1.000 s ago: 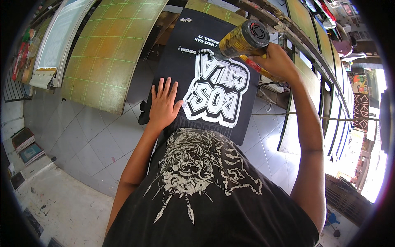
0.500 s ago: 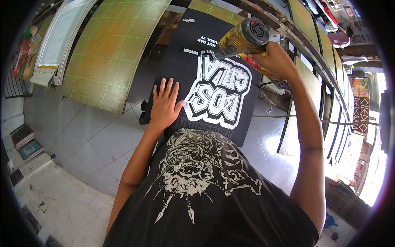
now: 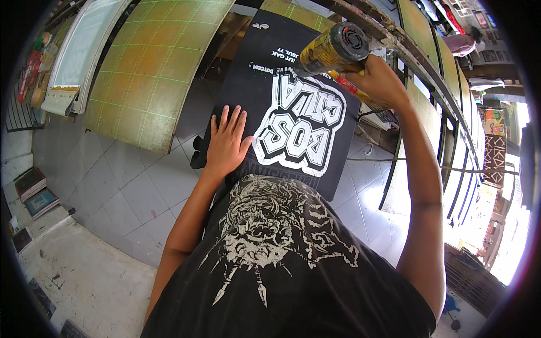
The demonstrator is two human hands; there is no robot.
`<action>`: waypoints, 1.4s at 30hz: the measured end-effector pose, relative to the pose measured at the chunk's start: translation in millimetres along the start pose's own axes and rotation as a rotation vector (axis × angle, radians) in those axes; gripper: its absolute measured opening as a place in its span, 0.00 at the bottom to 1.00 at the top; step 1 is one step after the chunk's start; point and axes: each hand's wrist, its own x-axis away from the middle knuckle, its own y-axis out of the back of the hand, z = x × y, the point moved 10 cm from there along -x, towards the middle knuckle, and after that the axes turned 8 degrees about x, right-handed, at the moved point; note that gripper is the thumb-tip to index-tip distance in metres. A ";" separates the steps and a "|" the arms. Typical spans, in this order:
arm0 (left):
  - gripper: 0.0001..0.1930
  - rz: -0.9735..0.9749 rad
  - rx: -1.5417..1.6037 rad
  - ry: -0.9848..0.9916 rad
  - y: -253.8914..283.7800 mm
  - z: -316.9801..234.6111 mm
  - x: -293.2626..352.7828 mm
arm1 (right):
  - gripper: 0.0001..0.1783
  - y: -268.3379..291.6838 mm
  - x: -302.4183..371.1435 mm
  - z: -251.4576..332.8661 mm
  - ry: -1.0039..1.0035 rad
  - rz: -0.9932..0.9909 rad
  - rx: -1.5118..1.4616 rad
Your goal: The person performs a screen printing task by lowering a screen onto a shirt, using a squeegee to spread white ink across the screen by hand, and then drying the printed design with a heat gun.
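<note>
Over grey floor tiles, the right hand is clasping a hefty-looking, yellow-and-black cylindrical blower by its half-hidden handle, the left hand lying flat on soft-looking, white-printed black cloth.

Matt cloth, glossy floor tiles

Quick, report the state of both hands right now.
Left hand: open, palm down on the black printed fabric, holding nothing.
Right hand: closed around the handle of the yellow-and-black heat gun.
</note>
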 end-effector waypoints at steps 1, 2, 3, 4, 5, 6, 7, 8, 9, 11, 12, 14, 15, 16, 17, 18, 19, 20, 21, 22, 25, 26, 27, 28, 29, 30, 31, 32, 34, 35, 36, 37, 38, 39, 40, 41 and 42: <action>0.33 0.001 -0.002 -0.001 -0.6 0.3 0.1 | 0.21 1.0 1.7 3.2 0.011 0.007 -0.009; 0.33 0.002 -0.005 -0.002 -1.1 0.5 0.4 | 0.21 0.9 3.4 5.9 0.023 0.014 -0.018; 0.33 0.001 -0.005 -0.004 -0.9 0.2 0.3 | 0.21 1.1 5.0 7.2 0.029 0.010 -0.025; 0.33 0.001 -0.005 -0.007 -0.2 -0.4 0.1 | 0.21 1.1 6.6 8.4 0.036 0.005 -0.031; 0.33 0.000 -0.005 -0.008 0.4 -0.6 0.2 | 0.22 1.2 7.9 10.3 0.044 0.001 -0.037; 0.33 0.000 -0.002 -0.006 0.7 -0.4 0.4 | 0.21 -0.4 9.2 11.1 0.029 0.029 -0.038; 0.33 -0.001 0.001 -0.004 0.9 -0.3 0.6 | 0.21 -0.7 10.8 12.9 0.014 0.056 -0.038; 0.33 -0.002 0.006 -0.003 1.2 -0.1 0.4 | 0.21 -0.9 12.6 14.2 -0.002 0.083 -0.037; 0.33 -0.003 0.009 -0.002 0.9 0.4 0.5 | 0.21 -0.2 15.0 18.0 0.012 0.085 -0.055; 0.33 -0.005 0.015 -0.001 -0.3 1.2 0.8 | 0.22 0.8 20.5 24.4 0.039 0.090 -0.092; 0.33 -0.010 0.025 -0.001 0.3 1.3 0.7 | 0.21 2.5 22.3 27.0 0.059 0.068 -0.102; 0.34 -0.021 0.045 0.000 1.6 1.7 0.8 | 0.21 4.3 25.4 31.3 0.102 0.024 -0.121; 0.34 -0.027 0.054 0.000 2.2 2.2 0.9 | 0.21 2.6 26.9 31.5 0.101 0.037 -0.119; 0.34 -0.033 0.063 -0.001 2.5 2.7 1.1 | 0.21 1.2 28.4 31.5 0.100 0.049 -0.116; 0.34 -0.039 0.071 -0.001 2.8 3.4 1.2 | 0.22 0.0 29.3 31.6 0.099 0.061 -0.113; 0.34 -0.051 0.081 -0.005 3.0 3.9 1.5 | 0.22 -0.7 29.8 32.7 0.105 0.064 -0.114; 0.34 -0.062 0.090 -0.010 2.9 4.6 1.9 | 0.22 -1.6 30.1 34.1 0.111 0.067 -0.116; 0.34 -0.075 0.099 -0.013 3.9 5.1 2.7 | 0.22 -2.2 30.2 36.4 0.119 0.072 -0.118; 0.34 -0.083 0.112 -0.015 5.2 5.3 3.3 | 0.22 -2.5 31.2 38.5 0.115 0.080 -0.125; 0.34 -0.091 0.126 -0.016 6.7 5.4 3.8 | 0.22 -2.3 33.3 41.5 0.111 0.089 -0.132; 0.34 -0.120 0.170 -0.026 10.2 6.4 4.6 | 0.22 -2.1 37.4 48.5 0.124 0.098 -0.148; 0.33 -0.131 0.187 -0.032 11.1 5.9 4.5 | 0.22 -1.4 38.5 50.1 0.131 0.098 -0.151; 0.33 -0.135 0.194 -0.033 11.5 5.9 4.7 | 0.22 -0.5 38.8 50.7 0.146 0.077 -0.147; 0.33 -0.139 0.200 -0.035 11.9 5.8 5.0 | 0.22 -1.1 38.7 49.8 0.161 0.056 -0.143; 0.33 -0.146 0.206 -0.034 12.6 6.1 5.5 | 0.22 -0.6 38.4 50.1 0.179 0.035 -0.138; 0.33 -0.148 0.208 -0.031 12.6 6.6 5.7 | 0.21 -3.1 38.4 47.9 0.161 0.059 -0.135; 0.33 -0.150 0.210 -0.027 12.5 7.1 5.8 | 0.21 -5.3 38.6 45.7 0.142 0.083 -0.132; 0.33 -0.150 0.213 -0.024 12.4 7.2 5.7 | 0.21 -7.5 39.2 43.9 0.121 0.107 -0.130; 0.33 -0.156 0.218 -0.025 13.6 6.7 5.7 | 0.20 -5.5 41.3 48.7 0.141 0.113 -0.117; 0.33 -0.158 0.219 -0.024 14.1 6.7 6.3 | 0.20 -5.0 42.0 51.5 0.151 0.116 -0.112; 0.33 -0.158 0.218 -0.023 14.0 6.9 6.7 | 0.20 -3.0 41.5 53.6 0.151 0.100 -0.100; 0.33 -0.159 0.216 -0.022 13.9 7.4 6.7 | 0.20 -1.0 40.8 55.9 0.150 0.084 -0.087; 0.33 -0.159 0.215 -0.022 13.8 7.5 6.5 | 0.20 0.9 40.5 56.9 0.148 0.066 -0.075; 0.33 -0.157 0.217 -0.021 13.6 7.5 6.4 | 0.20 0.3 40.2 56.7 0.158 0.064 -0.085; 0.33 -0.155 0.218 -0.020 13.5 7.4 6.3 | 0.20 -1.2 39.6 55.2 0.168 0.061 -0.094; 0.33 -0.153 0.219 -0.019 13.8 7.4 6.0 | 0.20 -1.6 38.8 54.5 0.178 0.058 -0.104; 0.33 -0.149 0.219 -0.017 14.0 7.3 5.7 | 0.20 -3.8 37.7 51.4 0.154 0.082 -0.082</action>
